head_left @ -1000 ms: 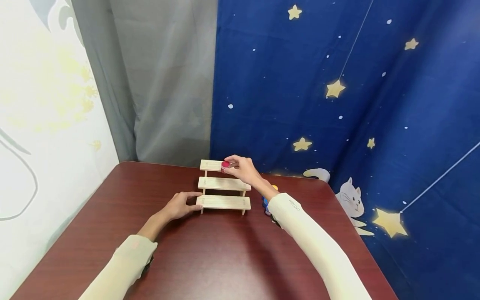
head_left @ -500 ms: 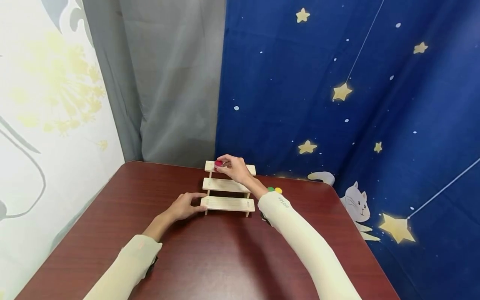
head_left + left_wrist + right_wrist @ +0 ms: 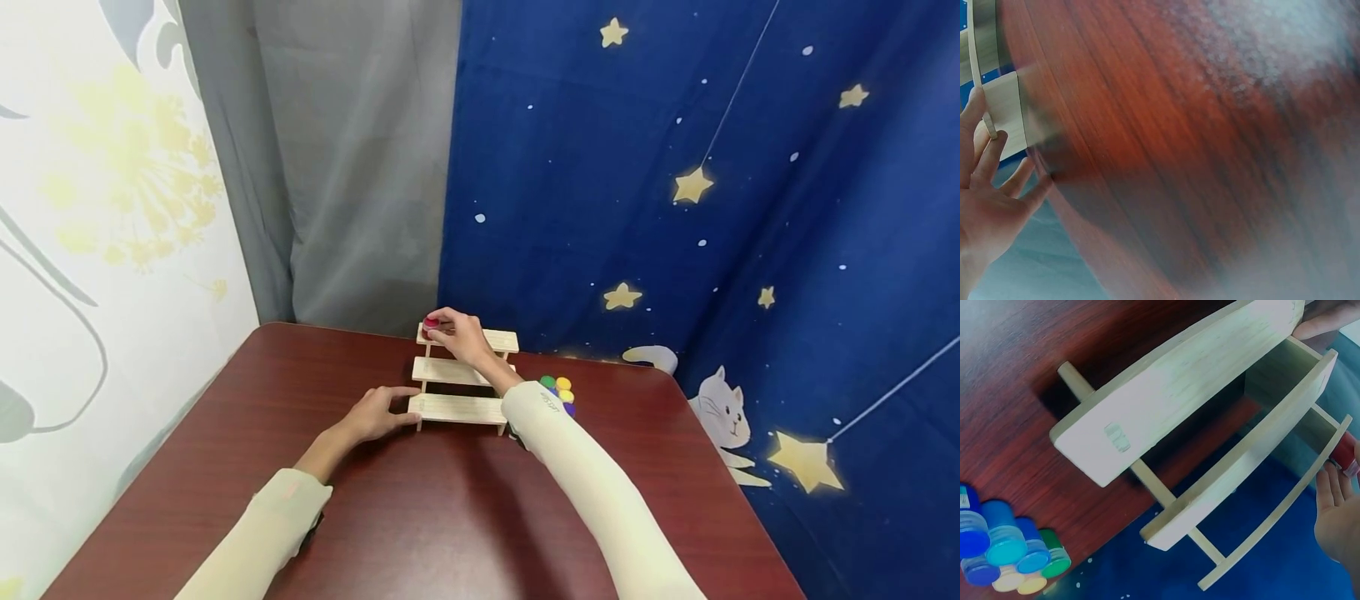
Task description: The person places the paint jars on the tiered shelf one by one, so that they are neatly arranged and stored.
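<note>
A three-tier wooden display rack [image 3: 459,408] stands on the table. My right hand [image 3: 465,337] pinches a small paint jar with a red lid [image 3: 431,325] at the left end of the top tier. In the right wrist view, the red jar [image 3: 1345,451] sits at that tier's end, partly hidden by the right hand [image 3: 1341,515]. My left hand [image 3: 375,414] holds the left end of the lowest tier, thumb in front and fingers behind. In the left wrist view, the left hand [image 3: 991,206] has its other fingers spread beside the rack.
Several paint jars with blue, green and yellow lids [image 3: 1007,547] are grouped to the right of the rack, partly behind the right sleeve [image 3: 570,442]. The dark red table [image 3: 420,517] backs onto grey and blue curtains [image 3: 570,183].
My right hand has moved left along the top tier with the red jar, from near its middle to its left end. The left hand stays on the lowest tier. The head view has shifted slightly.
</note>
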{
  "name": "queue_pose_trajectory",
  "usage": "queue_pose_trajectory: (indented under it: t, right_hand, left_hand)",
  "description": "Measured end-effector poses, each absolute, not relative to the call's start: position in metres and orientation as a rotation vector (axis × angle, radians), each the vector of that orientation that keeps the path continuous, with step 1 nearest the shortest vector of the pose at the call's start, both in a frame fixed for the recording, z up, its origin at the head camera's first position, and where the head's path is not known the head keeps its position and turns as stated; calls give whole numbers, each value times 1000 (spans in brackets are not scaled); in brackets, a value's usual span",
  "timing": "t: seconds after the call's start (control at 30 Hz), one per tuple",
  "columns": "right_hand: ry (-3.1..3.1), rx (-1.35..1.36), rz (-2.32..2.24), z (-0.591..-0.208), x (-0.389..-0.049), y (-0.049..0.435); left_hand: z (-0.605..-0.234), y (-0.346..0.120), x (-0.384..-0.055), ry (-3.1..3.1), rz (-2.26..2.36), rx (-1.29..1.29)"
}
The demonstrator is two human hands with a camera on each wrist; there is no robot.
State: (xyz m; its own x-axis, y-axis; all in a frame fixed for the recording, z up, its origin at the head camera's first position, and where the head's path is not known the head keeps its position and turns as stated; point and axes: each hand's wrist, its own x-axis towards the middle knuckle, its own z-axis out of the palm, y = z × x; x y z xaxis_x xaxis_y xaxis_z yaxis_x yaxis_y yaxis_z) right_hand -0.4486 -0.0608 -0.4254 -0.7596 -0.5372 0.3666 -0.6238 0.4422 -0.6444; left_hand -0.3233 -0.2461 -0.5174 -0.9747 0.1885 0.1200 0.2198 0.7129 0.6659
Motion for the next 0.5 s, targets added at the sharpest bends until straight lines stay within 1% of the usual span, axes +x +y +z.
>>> queue_pose_trajectory:
  t: [0.5]
  right_hand:
    - [-2552,979,1266,-428,-452,-69]
  left_hand:
    - [-515,-246,-320,-2862,-1147,-339]
